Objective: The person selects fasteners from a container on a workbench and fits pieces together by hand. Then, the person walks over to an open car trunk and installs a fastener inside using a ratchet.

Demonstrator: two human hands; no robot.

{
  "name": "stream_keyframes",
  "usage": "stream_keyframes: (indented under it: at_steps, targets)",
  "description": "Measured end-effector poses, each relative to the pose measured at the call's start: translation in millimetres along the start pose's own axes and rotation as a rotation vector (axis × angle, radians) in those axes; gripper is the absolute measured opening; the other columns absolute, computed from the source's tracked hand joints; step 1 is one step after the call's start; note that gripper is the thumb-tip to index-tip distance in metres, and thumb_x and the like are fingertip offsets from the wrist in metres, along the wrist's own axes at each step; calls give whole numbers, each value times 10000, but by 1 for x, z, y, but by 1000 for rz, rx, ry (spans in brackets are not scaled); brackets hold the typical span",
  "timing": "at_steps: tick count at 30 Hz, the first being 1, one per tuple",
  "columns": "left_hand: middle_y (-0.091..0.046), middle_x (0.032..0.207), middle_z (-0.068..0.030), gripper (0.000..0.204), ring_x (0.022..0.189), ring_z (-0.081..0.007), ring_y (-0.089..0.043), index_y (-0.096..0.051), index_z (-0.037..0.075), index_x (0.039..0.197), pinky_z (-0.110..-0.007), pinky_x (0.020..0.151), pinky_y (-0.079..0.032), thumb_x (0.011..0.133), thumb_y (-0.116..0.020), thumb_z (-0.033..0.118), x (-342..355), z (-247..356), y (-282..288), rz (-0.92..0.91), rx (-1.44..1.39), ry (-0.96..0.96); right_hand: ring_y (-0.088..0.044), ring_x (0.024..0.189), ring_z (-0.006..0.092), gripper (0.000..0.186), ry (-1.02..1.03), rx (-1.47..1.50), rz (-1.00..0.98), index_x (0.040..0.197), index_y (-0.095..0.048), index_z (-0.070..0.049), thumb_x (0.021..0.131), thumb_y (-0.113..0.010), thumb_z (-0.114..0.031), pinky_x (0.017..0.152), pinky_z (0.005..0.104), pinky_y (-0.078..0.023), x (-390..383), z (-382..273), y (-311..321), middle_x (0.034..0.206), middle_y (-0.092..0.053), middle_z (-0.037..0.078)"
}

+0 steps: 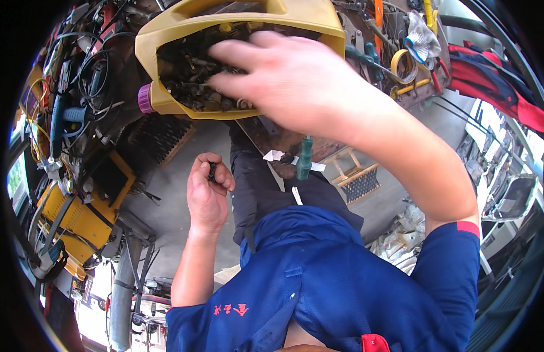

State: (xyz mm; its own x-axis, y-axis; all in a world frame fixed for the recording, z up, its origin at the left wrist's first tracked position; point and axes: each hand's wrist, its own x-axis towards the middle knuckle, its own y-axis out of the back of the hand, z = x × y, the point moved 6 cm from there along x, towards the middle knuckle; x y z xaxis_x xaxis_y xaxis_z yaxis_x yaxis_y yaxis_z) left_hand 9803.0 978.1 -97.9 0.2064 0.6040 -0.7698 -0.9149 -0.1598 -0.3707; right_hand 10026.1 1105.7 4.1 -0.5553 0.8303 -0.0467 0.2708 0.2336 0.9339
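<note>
While red embroidered characters (231, 310) mark the blue shirt (342, 267) below the cut-open yellow jug (147, 53), the right hand (272, 76), spread and blurred, hangs over dark fasteners (187, 76) inside, its contact unclear. Nearer the jug, the left hand (207, 196) pinches a small dark piece (212, 171), mostly hidden.

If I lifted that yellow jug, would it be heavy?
The yellow jug would probably feel heavy, since lots of small metal-looking parts lie inside. Tipping it might spill them, because one side is cut wide open.
</note>
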Motion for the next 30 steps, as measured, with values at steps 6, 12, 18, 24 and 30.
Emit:
stream_keyframes:
  at_steps: [6, 12, 18, 24, 30]
  targets:
    - [-490, 789, -32, 259, 732, -172, -492, -570, 36, 1134, -346, 696, -445, 1068, -458, 260, 2, 3, -9, -6, 12, 2, -694, 1128, 263, 507, 166, -13, 120, 1335, -729, -360, 878, -664, -150, 881, 429, -620, 51, -3, -32, 1595, -527, -2]
    - [-489, 788, -30, 257, 727, -169, -490, -574, 40, 1129, -347, 692, -441, 1066, -451, 257, 1, 1, -10, 2, 41, 24, -700, 1112, 279, 547, 49, 31, -63, 1336, -727, -363, 859, -645, -109, 889, 416, -607, 17, 15, -41, 1580, -539, 14]
    - [-466, 791, -9, 247, 739, -157, -463, -583, 67, 1135, -335, 690, -420, 1067, -473, 277, 5, 3, -14, -14, 22, 33, -686, 1050, 237, 319, -4, -110, -55, 1130, -798, -225, 833, -696, -167, 896, 396, -574, -31, 32, -15, 1406, -630, 28]
    - [-466, 792, -4, 241, 740, -150, -463, -586, 72, 1130, -333, 693, -421, 1061, -479, 276, 3, 2, -2, -9, 23, 6, -651, 1192, 246, 257, 27, -33, 112, 1057, -774, -119, 814, -701, -155, 976, 393, -574, -37, 23, 6, 1297, -700, 41]
    - [-490, 785, -22, 262, 721, -162, -487, -582, 43, 1127, -340, 687, -441, 1063, -472, 272, 7, 4, -10, 4, 19, 10, -612, 1282, 274, 518, 193, 65, 35, 1362, -677, -168, 848, -648, -113, 1038, 416, -546, 9, 0, -31, 1422, -662, 23]
